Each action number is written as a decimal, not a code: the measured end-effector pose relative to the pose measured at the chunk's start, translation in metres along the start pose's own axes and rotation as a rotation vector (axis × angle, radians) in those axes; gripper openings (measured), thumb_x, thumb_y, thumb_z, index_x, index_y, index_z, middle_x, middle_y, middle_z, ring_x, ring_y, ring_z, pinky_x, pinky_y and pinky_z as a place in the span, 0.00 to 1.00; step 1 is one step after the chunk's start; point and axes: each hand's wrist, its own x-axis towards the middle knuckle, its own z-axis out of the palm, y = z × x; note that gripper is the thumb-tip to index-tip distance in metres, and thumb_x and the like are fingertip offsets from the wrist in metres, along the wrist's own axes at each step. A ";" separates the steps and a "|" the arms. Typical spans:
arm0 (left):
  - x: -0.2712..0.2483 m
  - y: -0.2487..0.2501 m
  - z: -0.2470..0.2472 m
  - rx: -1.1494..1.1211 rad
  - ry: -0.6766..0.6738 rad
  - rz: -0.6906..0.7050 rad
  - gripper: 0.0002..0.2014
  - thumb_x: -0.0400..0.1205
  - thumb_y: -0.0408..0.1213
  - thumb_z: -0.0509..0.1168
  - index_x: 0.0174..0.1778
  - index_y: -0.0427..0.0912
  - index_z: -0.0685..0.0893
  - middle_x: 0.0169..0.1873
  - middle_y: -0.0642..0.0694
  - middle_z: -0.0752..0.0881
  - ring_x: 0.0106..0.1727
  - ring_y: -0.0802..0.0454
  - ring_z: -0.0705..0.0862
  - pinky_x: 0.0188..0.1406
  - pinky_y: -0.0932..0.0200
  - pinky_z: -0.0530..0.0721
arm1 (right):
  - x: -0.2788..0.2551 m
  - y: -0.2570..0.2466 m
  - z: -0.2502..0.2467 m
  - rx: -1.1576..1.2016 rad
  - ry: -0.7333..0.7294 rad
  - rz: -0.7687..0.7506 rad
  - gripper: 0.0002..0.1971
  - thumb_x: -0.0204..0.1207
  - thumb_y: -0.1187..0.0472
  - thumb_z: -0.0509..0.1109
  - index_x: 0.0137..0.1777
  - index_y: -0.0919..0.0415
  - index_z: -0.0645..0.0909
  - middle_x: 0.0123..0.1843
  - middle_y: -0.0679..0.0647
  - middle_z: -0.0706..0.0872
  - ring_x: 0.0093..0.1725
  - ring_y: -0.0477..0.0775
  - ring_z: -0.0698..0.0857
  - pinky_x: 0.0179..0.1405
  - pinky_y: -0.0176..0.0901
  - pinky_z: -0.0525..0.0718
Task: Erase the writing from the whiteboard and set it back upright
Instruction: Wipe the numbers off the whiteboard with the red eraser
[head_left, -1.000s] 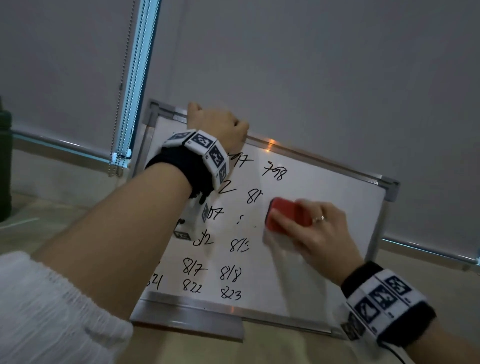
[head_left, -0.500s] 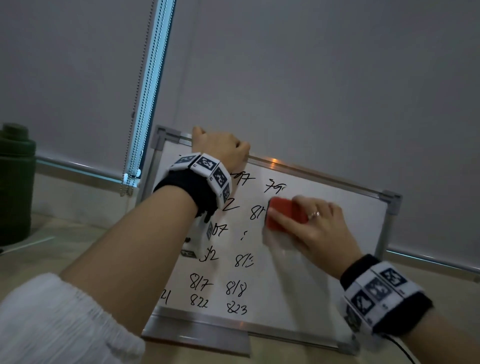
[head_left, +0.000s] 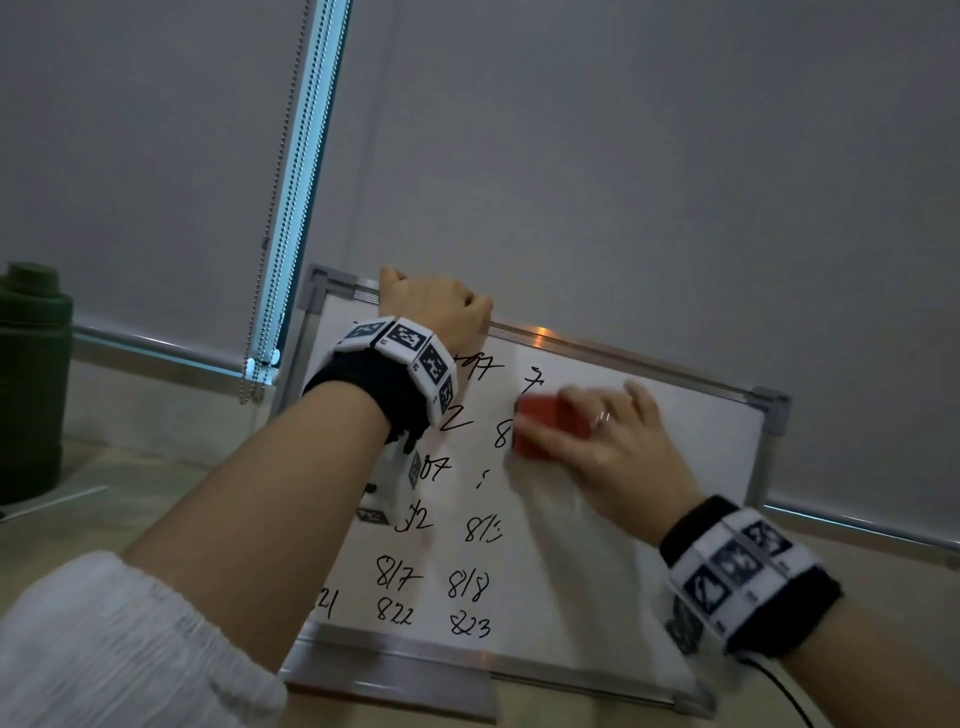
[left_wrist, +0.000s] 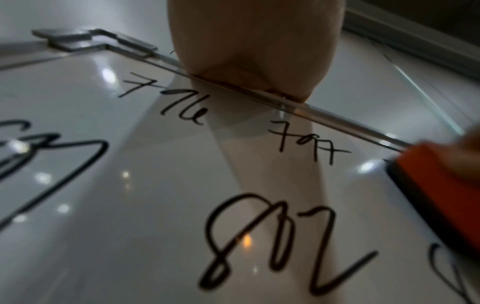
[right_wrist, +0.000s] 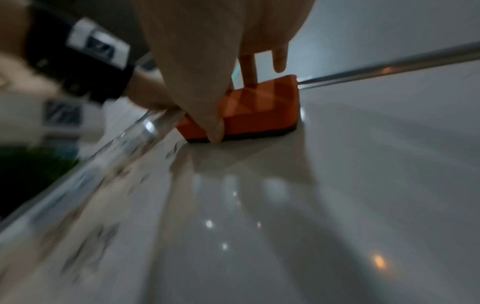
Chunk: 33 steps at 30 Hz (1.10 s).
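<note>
A silver-framed whiteboard (head_left: 691, 457) leans tilted back against a grey blind. Black handwritten numbers (head_left: 462, 587) cover its left and middle; its right part is wiped white. My left hand (head_left: 434, 306) grips the board's top edge near the left corner, fingers curled over the frame (left_wrist: 337, 121). My right hand (head_left: 597, 441) holds a red eraser (head_left: 545, 426) flat against the upper middle of the board, just right of the numbers. In the right wrist view the thumb and fingers pinch the red eraser (right_wrist: 257, 109), its dark felt on the surface.
A dark green container (head_left: 31, 384) stands at the far left on the pale floor. A bead chain (head_left: 280, 208) hangs beside a bright window strip just left of the board. A metal marker tray (head_left: 395, 670) runs along the board's bottom edge.
The right hand has slid the eraser up and a little left, wiping off most of the top number beside it. The view has tilted up. The left hand keeps its grip.
</note>
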 end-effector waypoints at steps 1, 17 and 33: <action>0.001 0.000 0.001 -0.006 0.008 0.000 0.22 0.81 0.44 0.46 0.38 0.44 0.86 0.34 0.46 0.80 0.40 0.46 0.76 0.62 0.48 0.62 | 0.011 0.006 -0.003 0.022 0.016 0.080 0.23 0.72 0.56 0.60 0.68 0.42 0.72 0.60 0.61 0.79 0.52 0.63 0.75 0.58 0.63 0.71; -0.004 0.001 -0.002 -0.001 0.010 0.024 0.23 0.82 0.44 0.45 0.41 0.44 0.86 0.36 0.45 0.79 0.41 0.45 0.75 0.63 0.46 0.62 | 0.032 0.002 -0.010 0.097 0.017 0.215 0.24 0.71 0.52 0.58 0.67 0.47 0.79 0.57 0.66 0.82 0.46 0.69 0.80 0.46 0.60 0.82; -0.002 -0.003 0.000 -0.009 0.018 0.031 0.21 0.82 0.43 0.46 0.35 0.46 0.83 0.35 0.45 0.80 0.41 0.45 0.76 0.64 0.46 0.62 | 0.025 -0.030 -0.005 0.114 -0.027 0.314 0.30 0.64 0.59 0.78 0.68 0.50 0.78 0.55 0.68 0.80 0.46 0.69 0.78 0.39 0.61 0.79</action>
